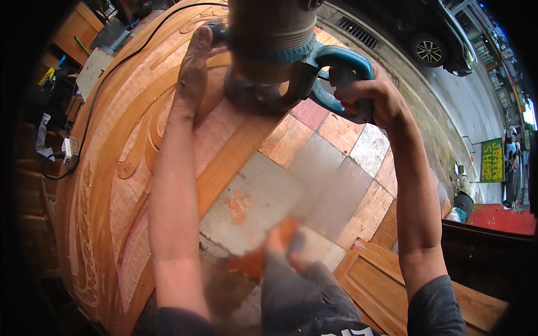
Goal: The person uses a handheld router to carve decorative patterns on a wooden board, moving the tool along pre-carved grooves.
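Far left: power cord (92,106) runs down the edge of the carved wooden panel (120,168) to a small plug block (70,151). Panel is stiff hardwood with raised scroll relief and a dusty matte face; we'd judge it heavy, not something to shift one-handed.

Left hand (193,70) lies mostly flat, fingers together, pressed on the panel just beside the tool's base. It looks to touch the side knob (217,32), but we cannot tell if it grips it.

Power tool (274,50) sits top centre on the panel's inner edge: fat grey motor body coated in dust, dark round base, teal loop handle (336,70). We judge it heavy, rigid, top-heavy and dust-slick on the housing; best held by the handle plus the side knob.

Right hand (372,98) is wrapped tight around that handle.

Below: reddish and grey floor tiles (330,168), and a second panelled wood piece (386,280) at lower right.
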The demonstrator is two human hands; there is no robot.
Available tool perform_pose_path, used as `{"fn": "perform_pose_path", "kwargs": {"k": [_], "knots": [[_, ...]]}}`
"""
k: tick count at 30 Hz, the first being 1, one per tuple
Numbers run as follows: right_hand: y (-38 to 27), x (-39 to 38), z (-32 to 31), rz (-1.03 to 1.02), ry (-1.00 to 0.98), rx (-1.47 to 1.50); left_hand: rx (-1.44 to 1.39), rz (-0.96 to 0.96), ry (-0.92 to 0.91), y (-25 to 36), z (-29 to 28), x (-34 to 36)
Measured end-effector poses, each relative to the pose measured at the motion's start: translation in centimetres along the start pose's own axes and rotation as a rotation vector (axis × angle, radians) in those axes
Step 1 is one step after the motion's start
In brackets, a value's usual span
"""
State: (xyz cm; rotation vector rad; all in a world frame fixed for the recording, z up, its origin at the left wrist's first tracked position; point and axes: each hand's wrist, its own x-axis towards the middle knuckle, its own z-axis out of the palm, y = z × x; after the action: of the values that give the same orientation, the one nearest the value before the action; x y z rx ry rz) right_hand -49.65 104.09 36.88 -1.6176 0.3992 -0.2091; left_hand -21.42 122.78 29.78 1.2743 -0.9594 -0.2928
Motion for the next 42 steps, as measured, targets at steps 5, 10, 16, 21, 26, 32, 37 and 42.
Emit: {"fn": "perform_pose_path", "kwargs": {"k": [5, 10, 16, 21, 26, 32, 37, 42], "knots": [[-0.2, -0.3, 0.0, 0.033, 0.032, -0.044, -0.02, -0.009, 0.017, 2.3, 0.8, -0.7], [-0.7, -0.4, 0.0, 0.045, 0.026, -0.064, -0.052, -0.003, 0.035, 1.0, 0.6, -0.3], [-0.6, -0.6, -0.4, 0.089, 0.026, -0.081, -0.088, 0.014, 0.023, 0.3, 0.6, -0.2], [-0.4, -0.7, -0.3, 0.067, 0.022, -0.034, -0.092, -0.052, 0.031, 0.5, 0.7, -0.4], [-0.3, -0.8, -0.4, 0.071, 0.023, -0.011, 0.018, -0.021, 0.062, 1.9, 1.5, -1.2], [-0.4, -0.9, -0.4, 0.057, 0.012, -0.02, 0.088, 0.007, 0.059, 2.2, 1.2, -1.5], [-0.2, -1.1, -0.4, 0.051, 0.046, -0.045, 0.02, -0.003, 0.016, 2.4, 1.5, -1.5], [-0.2, -1.2, -0.6, 0.075, 0.046, -0.083, 0.105, 0.032, 0.055, 2.6, 1.6, -1.7]]}}
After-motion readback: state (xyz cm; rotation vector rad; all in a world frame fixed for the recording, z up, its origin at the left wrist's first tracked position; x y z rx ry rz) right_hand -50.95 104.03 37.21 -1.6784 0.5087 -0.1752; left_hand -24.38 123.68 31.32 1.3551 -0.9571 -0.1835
